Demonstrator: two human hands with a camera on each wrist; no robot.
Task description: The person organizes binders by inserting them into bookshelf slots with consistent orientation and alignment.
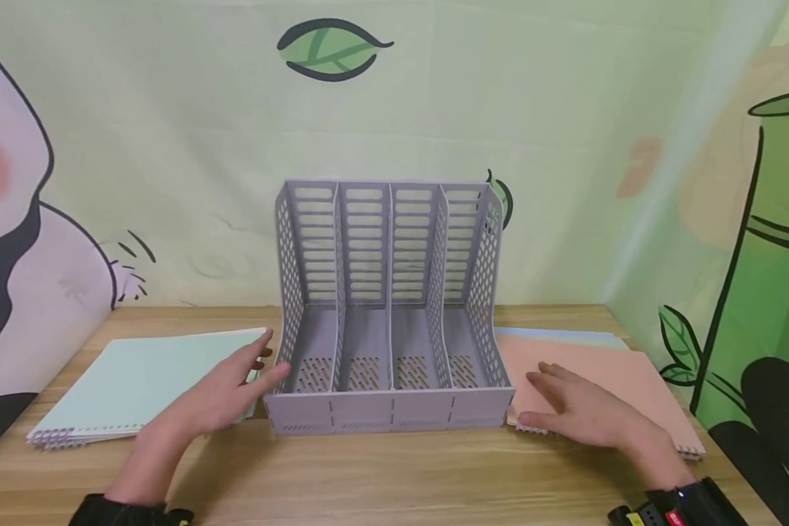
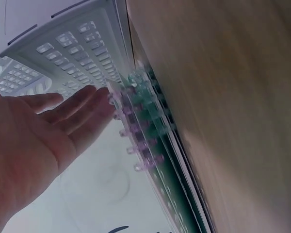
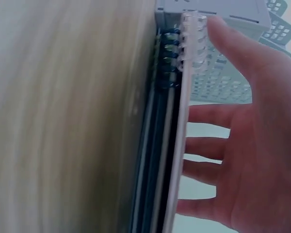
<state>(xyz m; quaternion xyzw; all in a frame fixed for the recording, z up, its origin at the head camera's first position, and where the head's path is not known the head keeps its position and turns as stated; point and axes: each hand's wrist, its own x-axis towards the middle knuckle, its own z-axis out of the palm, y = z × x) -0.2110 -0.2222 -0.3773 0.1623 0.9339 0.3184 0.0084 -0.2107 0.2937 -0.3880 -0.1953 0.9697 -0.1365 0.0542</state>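
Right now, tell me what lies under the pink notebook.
Under the pink notebook, a blue cover peeks out at the far side, and dark coils show in the right wrist view. The rest is hidden.

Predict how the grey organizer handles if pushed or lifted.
The grey organizer is probably light for its size: perforated sides, slatted back. Likely stiff, since dividers join its back and base. A push may slide it sooner than tip it, given its wide base on the table.

Both forearms [image 1: 146,464] slant inward from the lower edge of the head view. The left grip [image 1: 220,391] points inward, fingers [image 1: 250,353] loosely extended, thumb apart; the right grip [image 1: 585,409] has spread, slightly bent fingers.
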